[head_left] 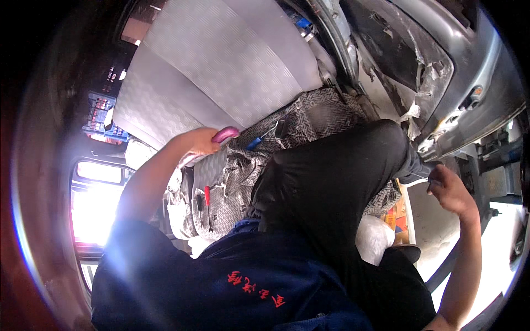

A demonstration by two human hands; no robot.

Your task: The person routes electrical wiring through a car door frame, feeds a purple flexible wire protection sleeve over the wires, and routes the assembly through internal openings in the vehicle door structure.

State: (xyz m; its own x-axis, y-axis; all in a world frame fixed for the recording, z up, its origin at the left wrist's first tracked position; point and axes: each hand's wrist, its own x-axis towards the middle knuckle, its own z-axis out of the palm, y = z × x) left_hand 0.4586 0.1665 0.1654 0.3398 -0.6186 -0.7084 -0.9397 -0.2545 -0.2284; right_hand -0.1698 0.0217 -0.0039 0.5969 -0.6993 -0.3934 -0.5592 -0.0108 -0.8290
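My left hand [201, 142] reaches over the patterned seat cover and is closed round a glossy magenta rounded object [225, 134]; its kind is not clear. Just beyond it, a blue-handled tool with a metal shaft [254, 143] lies on the cover, near a small dark object [282, 130]. Closer to me, a red-handled screwdriver [207, 196] rests on the same cloth. On the right, my right hand [451, 193] has its fingers curled together beside my raised foot [414, 167]. A thin pale line shows near those fingertips, too fine to name.
Grey seat backs [221, 60] rise ahead. The opened vehicle door [441, 83], with torn lining, stands at the right. A blue fuse panel [102, 116] is at the left. A white bundle [374, 238] and an orange box [401, 223] sit below my knee.
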